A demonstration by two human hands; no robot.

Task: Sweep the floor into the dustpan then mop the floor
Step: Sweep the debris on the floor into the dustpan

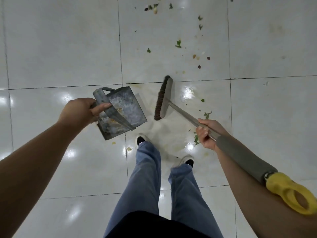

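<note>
My left hand (82, 109) grips the handle of a grey metal dustpan (127, 107), which hangs tilted above the tiles with its open side toward the broom. My right hand (206, 133) grips the metal shaft of a broom; its brown-bristled head (162, 98) stands on the floor just right of the dustpan, a small gap between them. The broom's grey foam sleeve and yellow end loop (291, 194) run back along my right forearm. Green leaf scraps and brown bits (178, 43) lie scattered on the white tiles beyond and right of the broom head.
My two feet in white shoes (141, 139) and blue trousers stand just behind the dustpan and broom. Yellowish wet spots (129, 148) dot the glossy tiles near my feet. More scraps (207, 115) lie by my right hand. Bare tiled floor stretches to the left.
</note>
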